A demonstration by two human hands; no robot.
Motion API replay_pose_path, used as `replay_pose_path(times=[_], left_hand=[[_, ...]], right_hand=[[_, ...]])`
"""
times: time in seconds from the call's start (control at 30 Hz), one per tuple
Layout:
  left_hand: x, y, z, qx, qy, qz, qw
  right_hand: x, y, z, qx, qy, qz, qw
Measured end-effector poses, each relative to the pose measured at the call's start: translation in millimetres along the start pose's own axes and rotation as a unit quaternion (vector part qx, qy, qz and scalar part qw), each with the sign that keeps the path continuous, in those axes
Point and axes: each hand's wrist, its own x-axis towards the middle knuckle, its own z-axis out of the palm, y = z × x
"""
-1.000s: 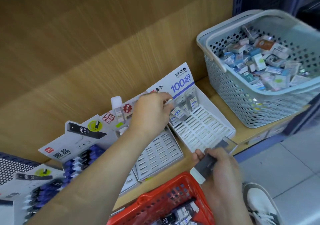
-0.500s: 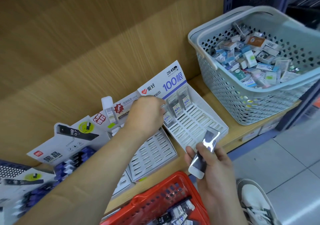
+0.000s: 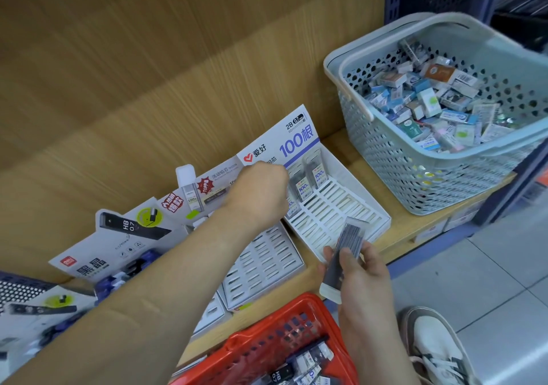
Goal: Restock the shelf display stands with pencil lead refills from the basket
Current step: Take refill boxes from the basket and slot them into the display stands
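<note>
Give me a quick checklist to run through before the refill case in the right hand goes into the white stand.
1. Right hand grips the refill case: ok, fingers curl round it.
2. Free slots in the white stand: ok, the front rows are bare.
3. Left hand clear of the stand: not ok, it is at the back row.
4. Held case matches the stand's 2B 0.7 sign: cannot tell, its label is unreadable.
5. More stock in the red basket: ok, cases show inside.
</note>
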Motion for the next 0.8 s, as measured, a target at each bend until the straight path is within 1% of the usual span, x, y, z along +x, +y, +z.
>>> replay_pose_path(times=[0.07,0.13,0.23,0.33,0.4,0.47,0.57,0.63,0.7,0.8], left_hand=[[3,1,4,-0.005,-0.01,-0.003,1.0],[3,2,6,-0.011,0.004,-0.007,1.0],[2,-1,13,-0.016,0.043,-0.015,0.999],[-4,-2,21,0.02,0.106,0.025,0.994],[-5,-4,26,-0.003,0.133,0.019,0.991],[-5,-5,29,-0.04,0.136,0.012,0.99],[-6,-3,31,-0.048,0.108,0.005,0.993],[-7,-2,28,-0.045,0.112,0.008,0.993],[-14,-1,21,-0.083,0.108,-0.011,0.991],[-35,4,5,-0.215,0.13,-0.095,0.963]], right_hand=[[0,0,0,-0.002,-0.001,0.005,1.0],[1,1,-1,0.003,0.002,0.007,1.0],[2,2,-2,0.024,0.002,0.015,1.0],[2,-2,-2,0.061,-0.008,0.031,0.998],[0,-7,-5,0.096,-0.028,0.044,0.994],[-1,-9,-9,0.125,-0.052,0.059,0.989],[-2,-11,-13,0.172,-0.066,0.07,0.98],[-2,-12,-12,0.201,-0.078,0.067,0.974],[-3,-13,-8,0.216,-0.097,0.058,0.97],[-5,-13,-4,0.236,-0.107,0.047,0.965]])
